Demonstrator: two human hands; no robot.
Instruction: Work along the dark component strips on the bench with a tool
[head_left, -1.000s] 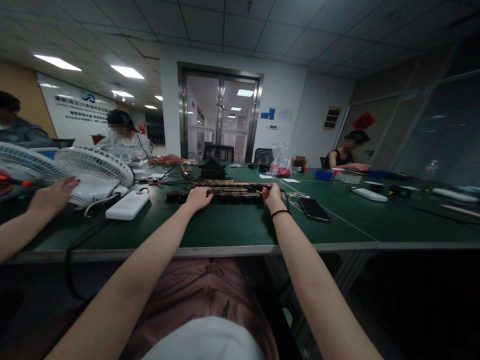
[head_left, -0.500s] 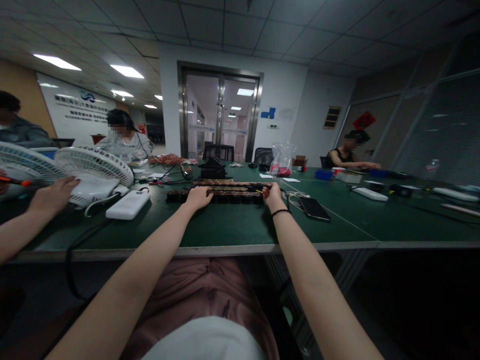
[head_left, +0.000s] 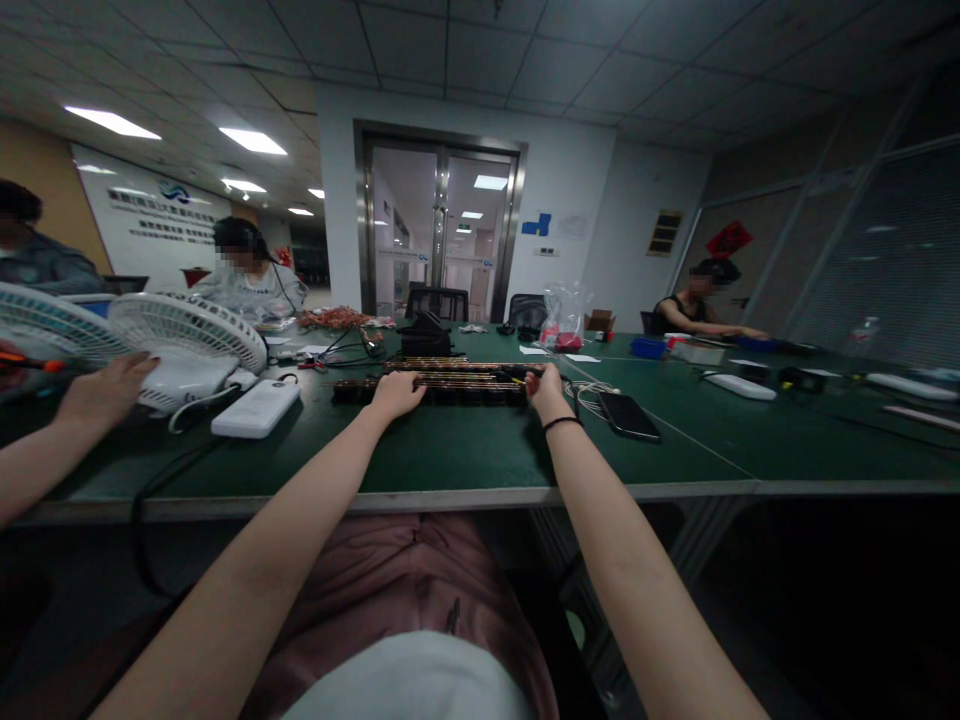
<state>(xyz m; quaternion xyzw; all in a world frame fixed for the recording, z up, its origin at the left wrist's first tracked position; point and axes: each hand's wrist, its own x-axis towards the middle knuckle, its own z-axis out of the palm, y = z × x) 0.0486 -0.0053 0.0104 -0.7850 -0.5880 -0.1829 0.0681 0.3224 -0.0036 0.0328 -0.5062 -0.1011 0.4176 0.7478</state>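
Both my arms stretch out over the green table [head_left: 450, 460]. My left hand [head_left: 396, 393] rests, fingers curled, on a long black strip with rows of copper-coloured parts [head_left: 465, 388]. My right hand [head_left: 546, 391] grips the right end of the same strip, a black band round its wrist. A second, similar strip [head_left: 450, 366] lies just behind. Whether my left hand grips or only presses the strip is hard to tell.
A white power bank [head_left: 255, 409] and a white desk fan [head_left: 191, 345] stand to the left, where another person's hand [head_left: 101, 392] touches the fan. A black phone [head_left: 628, 416] lies right of my hand. Other people sit at the far left and far right.
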